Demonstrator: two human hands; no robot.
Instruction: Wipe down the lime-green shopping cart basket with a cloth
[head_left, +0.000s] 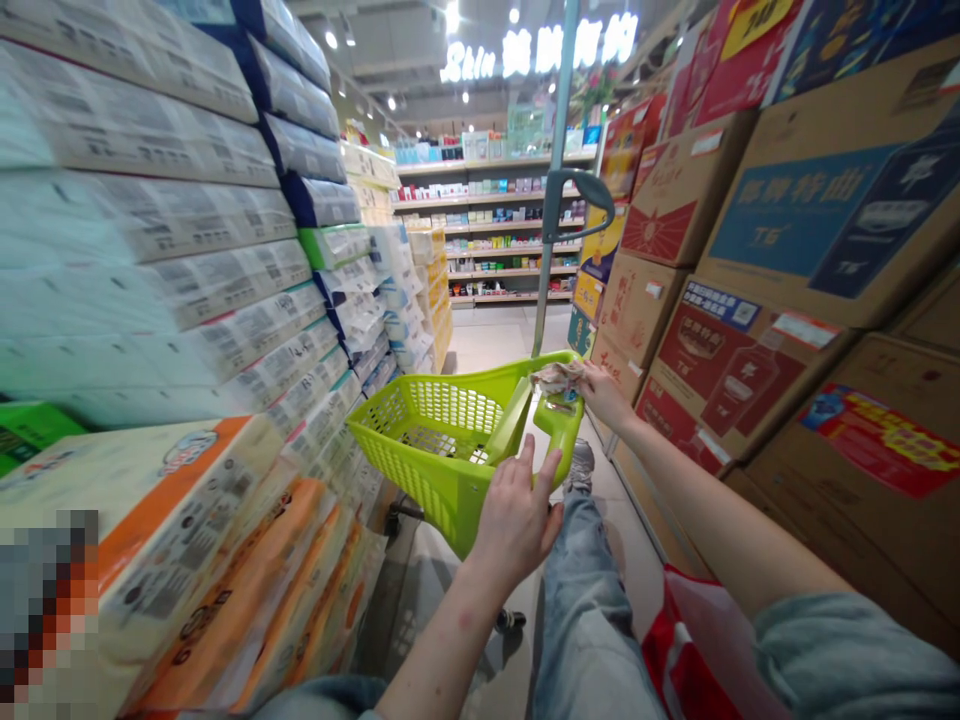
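Green basket [465,515]: the landmark, standing in the aisle on wheels; a firm brace would stop it rolling under pressure.
Left hand [517,510]: at the basket's near rim, fingers extended and spread, clasping nothing; it appears to rest there, and pressing the palm down would steady the frame better.
Cloth [556,376]: crumpled at the basket's far right corner, over the end of the basket handle [568,432]; spread flatter, it should follow the curve more evenly.
Right hand [600,393]: at the basket's right edge, fingers pinched on the cloth; short strokes along the handle seem safer than a hard push.
Orange-banded packs [247,580]: at least three, left of the basket and nearer the wearer.
Paper packs [217,205]: many, stacked left of the basket, too blurred to count.
Wheels [511,621]: two in view, low beneath the basket.
Shelves [495,228]: at least five tiers, well beyond the basket.
Pole [559,110]: one, rising behind the basket, with one loop handle [596,188].
Shoe [580,466]: one visible, just right of the basket.
Cartons [742,375]: at least five, right of the basket.
Red bag [675,655]: one, right of the basket and nearer the wearer.
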